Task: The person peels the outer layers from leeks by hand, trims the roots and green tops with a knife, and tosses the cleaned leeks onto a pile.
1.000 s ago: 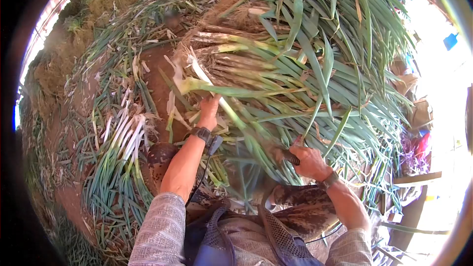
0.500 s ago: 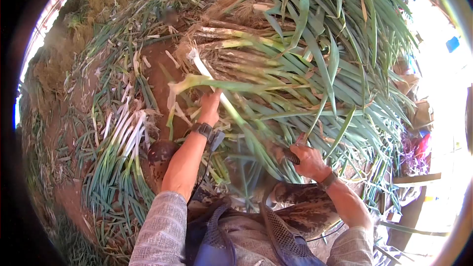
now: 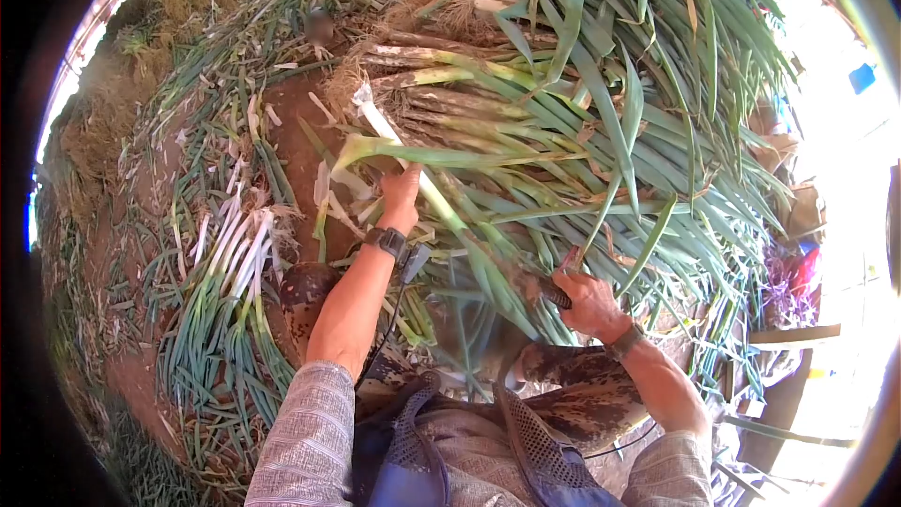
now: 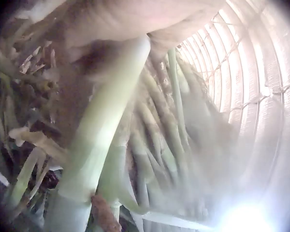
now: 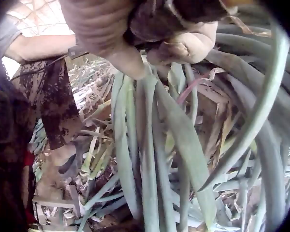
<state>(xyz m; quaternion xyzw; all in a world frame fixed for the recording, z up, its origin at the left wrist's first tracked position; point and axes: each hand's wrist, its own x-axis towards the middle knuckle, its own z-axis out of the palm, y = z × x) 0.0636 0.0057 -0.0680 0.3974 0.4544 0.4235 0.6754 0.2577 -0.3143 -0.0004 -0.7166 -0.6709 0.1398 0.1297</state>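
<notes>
Little has moved over the last half second: the pale, bent end of a yellow-green leaf [image 3: 450, 158] has swung closer to the person's left hand [image 3: 401, 199], while both hands lie almost where they did. Spread before the person is a large heap of leeks [image 3: 676, 145], roots to the left, long green leaves to the right. One white-shafted stalk, the held leek [image 3: 434, 197], slants across the heap's near-left edge, root end pointing away from the body, leaves running down toward the person; the yellow-green leaf crosses it. The left fingers are clamped around its shaft. At the heap's near edge, the right hand [image 3: 593, 308] is curled around a dark ridged handle [image 3: 554, 295] and appears to pinch green leaves too; what tool the handle belongs to cannot be told. Left of the heap, just beside the person's left knee [image 3: 312, 291], lies a bundle of white-shafted leeks [image 3: 246, 253]. Outer leaves seem to be coming off the held leek. To do that well, the left grip should be firm enough to stop the shaft turning yet light enough not to bruise it; a steady pull along its length should tear less than a sideways jerk, with the handle's far end kept away from the left fingers.
</notes>
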